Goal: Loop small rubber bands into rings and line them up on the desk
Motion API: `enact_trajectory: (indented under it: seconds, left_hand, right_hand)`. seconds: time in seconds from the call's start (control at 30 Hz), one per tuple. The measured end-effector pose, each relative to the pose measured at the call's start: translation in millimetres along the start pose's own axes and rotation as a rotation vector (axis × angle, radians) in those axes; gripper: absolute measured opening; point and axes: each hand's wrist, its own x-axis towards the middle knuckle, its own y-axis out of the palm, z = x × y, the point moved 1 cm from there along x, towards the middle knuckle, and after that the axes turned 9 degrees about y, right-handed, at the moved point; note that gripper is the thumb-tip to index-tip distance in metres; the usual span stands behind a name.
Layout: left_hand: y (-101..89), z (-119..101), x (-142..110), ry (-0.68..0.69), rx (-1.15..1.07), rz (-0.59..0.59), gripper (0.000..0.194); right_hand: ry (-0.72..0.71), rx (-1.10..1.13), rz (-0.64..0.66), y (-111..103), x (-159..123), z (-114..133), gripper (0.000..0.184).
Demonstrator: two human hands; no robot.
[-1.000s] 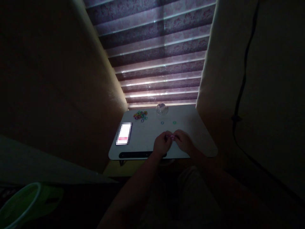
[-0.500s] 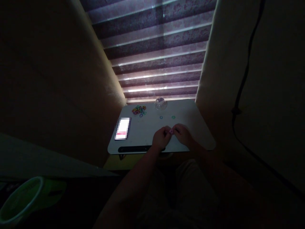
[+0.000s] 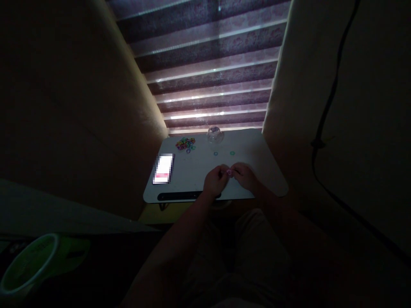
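My left hand (image 3: 215, 180) and my right hand (image 3: 244, 175) meet over the white table (image 3: 189, 173), fingers pinched from either side on a small pink ring-shaped band (image 3: 229, 172). Its exact form is hard to make out in the dim light. Just beyond my fingers lie a blue band (image 3: 215, 153) and a green band (image 3: 232, 153), set apart from each other. A heap of mixed-colour bands (image 3: 185, 144) sits at the far left, a purple band (image 3: 188, 151) at its near edge.
A clear round container (image 3: 215, 135) stands at the table's back edge. At left lies a phone (image 3: 163, 169) with a lit, blurred screen. A black slot (image 3: 180, 196) runs along the front edge. Window blinds (image 3: 212, 81) hang behind; a green bin (image 3: 30, 265) is low at left.
The whole view has shifted slightly, so the table sits a little higher and to the left. Both hands keep their pinch on the pink band with hardly any movement.
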Motion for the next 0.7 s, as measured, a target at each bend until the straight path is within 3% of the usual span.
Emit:
enact_trajectory:
  seconds: [0.37,0.7]
  left_hand:
    - [2.4,13,2,0.009,-0.047,0.018,0.028]
    - [0.8,7,2,-0.014,-0.015,-0.015,0.029]
  right_hand:
    - [0.000,0.006,0.001,0,0,1,0.024]
    - [-0.023,-0.013,-0.022,0,0,2,0.022]
